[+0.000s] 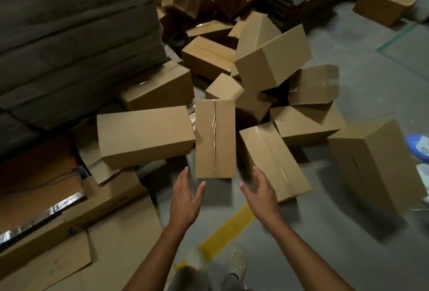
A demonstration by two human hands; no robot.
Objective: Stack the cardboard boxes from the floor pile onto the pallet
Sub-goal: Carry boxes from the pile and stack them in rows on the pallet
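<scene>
A jumbled pile of brown cardboard boxes covers the floor ahead. Nearest me lies a taped box (pixel 215 138), long side pointing away, its seam facing up. My left hand (pixel 185 194) is stretched out just below its near left corner, fingers straight, holding nothing. My right hand (pixel 261 189) is held out just below its near right corner, fingers spread and empty. Neither hand touches the box. To the left lies a wide box (pixel 144 135), to the right a slanted taped box (pixel 274 159). No pallet is in view.
A tall dark stack of flat sheets (pixel 76 42) fills the left. Flattened cardboard (pixel 69 232) lies at the lower left. A large box (pixel 376 165) stands at the right, a lone box (pixel 384 5) at the far right. A yellow floor line (pixel 228 230) runs by my feet.
</scene>
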